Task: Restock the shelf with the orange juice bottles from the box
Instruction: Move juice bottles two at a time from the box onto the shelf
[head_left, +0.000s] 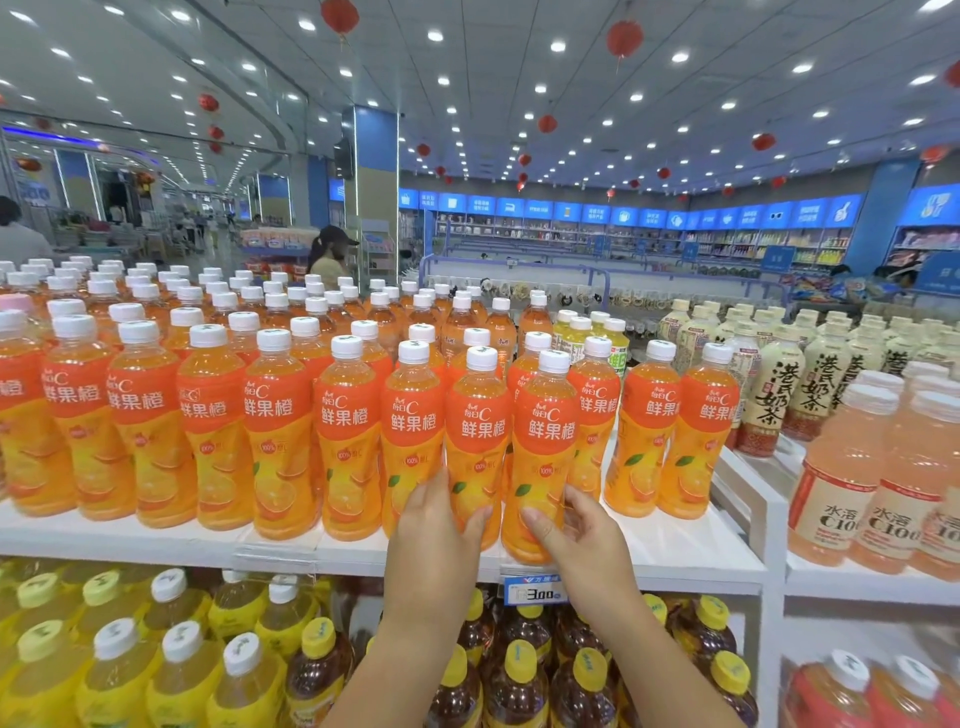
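Many orange juice bottles with white caps and orange labels stand in rows on the white top shelf (675, 551). At the shelf's front edge my left hand (436, 525) is wrapped around the lower part of one orange juice bottle (478, 431). Beside it, my right hand (576, 525) grips the base of a second orange juice bottle (545, 447). Both bottles stand upright, touching each other, slightly forward of the front row. The box is not in view.
Right of the orange rows stand cream milk-tea bottles (769, 395) and pink drink bottles (852, 493). The shelf below holds yellow-capped bottles (519, 670). A blue price tag (535, 590) hangs on the shelf edge. A person in a cap (332, 254) stands behind the display.
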